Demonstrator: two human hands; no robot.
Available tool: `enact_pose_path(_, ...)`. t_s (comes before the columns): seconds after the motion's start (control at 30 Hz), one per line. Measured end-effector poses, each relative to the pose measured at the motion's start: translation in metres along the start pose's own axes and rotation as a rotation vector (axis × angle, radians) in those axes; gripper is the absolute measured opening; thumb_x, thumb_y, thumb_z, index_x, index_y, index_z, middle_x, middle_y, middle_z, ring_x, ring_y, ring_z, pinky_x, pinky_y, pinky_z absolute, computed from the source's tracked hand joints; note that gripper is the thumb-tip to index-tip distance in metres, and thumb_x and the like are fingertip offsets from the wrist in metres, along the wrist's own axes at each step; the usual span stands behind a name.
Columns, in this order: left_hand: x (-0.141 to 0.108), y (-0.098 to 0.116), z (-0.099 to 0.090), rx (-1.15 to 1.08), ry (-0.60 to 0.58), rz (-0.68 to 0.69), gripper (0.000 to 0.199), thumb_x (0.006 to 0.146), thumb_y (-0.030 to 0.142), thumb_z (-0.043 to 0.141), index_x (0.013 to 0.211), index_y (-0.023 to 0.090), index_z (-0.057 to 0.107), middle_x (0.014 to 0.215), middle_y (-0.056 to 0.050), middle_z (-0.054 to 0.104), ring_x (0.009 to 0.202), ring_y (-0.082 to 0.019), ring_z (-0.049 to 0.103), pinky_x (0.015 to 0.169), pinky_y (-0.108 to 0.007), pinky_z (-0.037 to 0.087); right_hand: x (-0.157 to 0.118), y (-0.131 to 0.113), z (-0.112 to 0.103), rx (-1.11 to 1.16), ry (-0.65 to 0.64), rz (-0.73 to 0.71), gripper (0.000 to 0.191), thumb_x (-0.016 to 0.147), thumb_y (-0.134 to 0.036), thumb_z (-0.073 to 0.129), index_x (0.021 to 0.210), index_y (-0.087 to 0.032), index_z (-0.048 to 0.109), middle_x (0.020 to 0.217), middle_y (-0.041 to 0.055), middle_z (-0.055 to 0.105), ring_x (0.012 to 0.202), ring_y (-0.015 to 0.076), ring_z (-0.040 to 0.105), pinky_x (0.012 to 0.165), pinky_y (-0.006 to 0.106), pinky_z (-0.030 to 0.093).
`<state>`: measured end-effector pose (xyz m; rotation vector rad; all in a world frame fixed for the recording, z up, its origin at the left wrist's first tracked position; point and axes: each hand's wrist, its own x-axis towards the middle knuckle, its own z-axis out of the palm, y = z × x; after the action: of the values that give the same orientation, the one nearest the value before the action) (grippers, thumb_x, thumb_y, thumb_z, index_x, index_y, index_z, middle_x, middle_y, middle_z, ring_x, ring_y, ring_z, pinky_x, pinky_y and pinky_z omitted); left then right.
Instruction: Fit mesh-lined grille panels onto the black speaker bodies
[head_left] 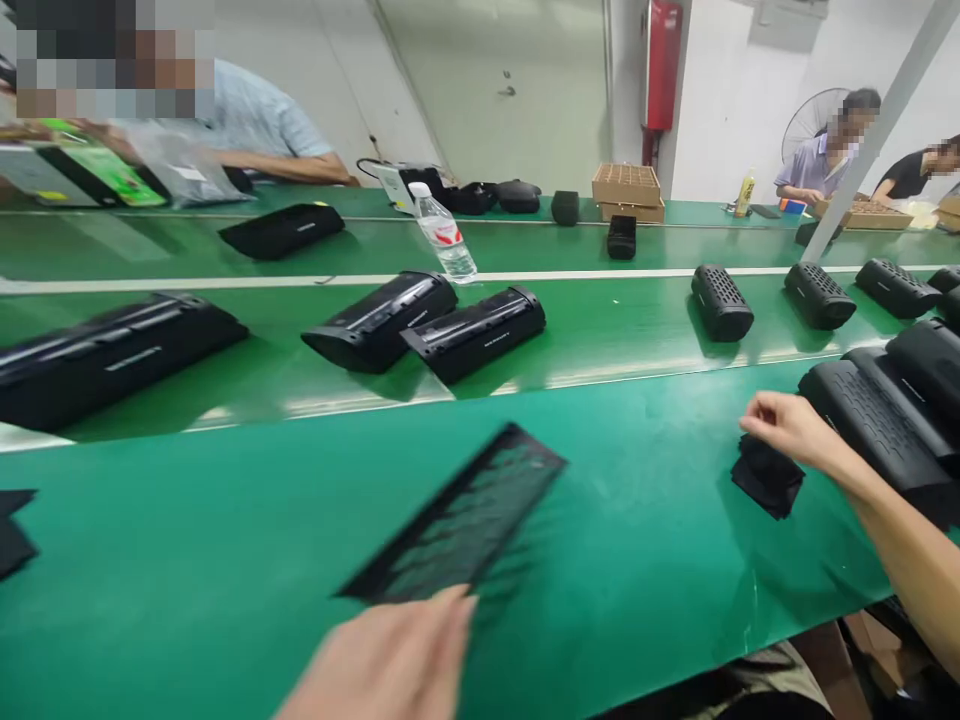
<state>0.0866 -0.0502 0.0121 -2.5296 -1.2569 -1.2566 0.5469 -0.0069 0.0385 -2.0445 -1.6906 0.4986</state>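
Note:
My left hand (390, 655), at the bottom centre, pinches the lower edge of a thin black perforated panel (472, 510), which is tilted above the green work surface (225, 540) and a little blurred. At the right, my right hand (784, 425) has its fingers curled together over the top of a small stack of black cloth pieces (769, 480). Whether a piece is between those fingers is hidden. Just right of that hand, large black speaker housings (877, 420) lie in a pile.
Several black housings (472, 335) and a water bottle (448, 240) stand along the green line beyond. Dark pieces (11, 530) lie at the left edge. People sit across the line, and a slanted pole (870, 140) rises at the right.

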Motion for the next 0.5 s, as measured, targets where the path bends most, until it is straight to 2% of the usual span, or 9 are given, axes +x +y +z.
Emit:
enact_pose_path(0.07, -0.002, 0.019, 0.017, 0.095, -0.058, 0.169, 0.008, 0.100, 0.013, 0.066, 0.101, 0.020, 0.071, 0.074, 0.001, 0.067, 0.064, -0.017, 0.060, 0.064, -0.033, 0.049, -0.038, 0.019, 0.011, -0.014, -0.035, 0.008, 0.028, 0.087, -0.047, 0.066, 0.073, -0.024, 0.062, 0.070, 0.0005, 0.067, 0.065, 0.0185, 0.059, 0.060, 0.029, 0.041)
enact_pose_path(0.13, 0.000, 0.034, 0.037, 0.174, -0.112, 0.278, 0.008, 0.101, 0.010, 0.062, 0.099, 0.016, 0.068, 0.074, -0.001, 0.065, 0.063, -0.017, 0.059, 0.063, -0.034, 0.047, -0.057, 0.036, 0.018, -0.035, -0.039, 0.023, 0.024, 0.082, -0.046, 0.069, 0.074, -0.024, 0.061, 0.074, 0.0021, 0.068, 0.066, 0.0196, 0.059, 0.059, 0.029, 0.038)
enact_pose_path(0.17, 0.002, 0.040, 0.044, 0.200, -0.120, 0.289, 0.008, 0.102, 0.010, 0.061, 0.099, 0.015, 0.067, 0.075, -0.002, 0.066, 0.064, -0.018, 0.059, 0.064, -0.035, 0.046, -0.061, 0.042, 0.020, -0.042, -0.038, 0.027, 0.022, 0.082, -0.045, 0.069, 0.075, -0.024, 0.061, 0.076, 0.0028, 0.068, 0.067, 0.0202, 0.059, 0.059, 0.029, 0.037)
enact_pose_path(0.27, 0.009, 0.059, 0.054, 0.237, -0.105, 0.236, 0.007, 0.103, 0.017, 0.061, 0.105, 0.015, 0.067, 0.086, -0.006, 0.069, 0.074, -0.021, 0.063, 0.069, -0.035, 0.049, -0.056, 0.054, 0.020, -0.030, -0.063, 0.020, 0.021, 0.087, -0.042, 0.060, 0.076, -0.025, 0.062, 0.074, 0.0030, 0.068, 0.068, 0.0210, 0.060, 0.061, 0.030, 0.037)
enact_pose_path(0.37, 0.020, 0.093, 0.066, 0.096, -0.130, 0.188, 0.012, 0.101, 0.018, 0.064, 0.112, 0.016, 0.068, 0.095, -0.009, 0.071, 0.086, -0.024, 0.065, 0.078, -0.036, 0.053, -0.046, 0.060, 0.014, 0.014, -0.099, -0.003, 0.029, 0.094, -0.045, 0.052, 0.084, -0.024, 0.069, 0.074, 0.0021, 0.070, 0.069, 0.0212, 0.062, 0.064, 0.031, 0.041)
enact_pose_path(0.43, 0.030, 0.124, 0.086, -0.050, -0.209, 0.218, 0.014, 0.101, 0.019, 0.061, 0.112, 0.016, 0.069, 0.099, -0.010, 0.073, 0.093, -0.025, 0.066, 0.085, -0.038, 0.054, -0.039, 0.064, 0.008, 0.033, -0.118, -0.013, 0.035, 0.096, -0.046, 0.049, 0.087, -0.023, 0.073, 0.074, 0.0015, 0.070, 0.070, 0.0209, 0.063, 0.065, 0.030, 0.043)
enact_pose_path(0.5, 0.042, 0.151, 0.117, -0.134, -0.310, 0.287, 0.025, 0.103, 0.025, 0.057, 0.122, 0.015, 0.069, 0.115, -0.013, 0.076, 0.108, -0.029, 0.068, 0.094, -0.042, 0.055, -0.031, 0.068, 0.003, 0.033, -0.142, -0.016, 0.036, 0.095, -0.045, 0.050, 0.082, -0.022, 0.074, 0.070, 0.0006, 0.068, 0.067, 0.0202, 0.062, 0.062, 0.029, 0.043)
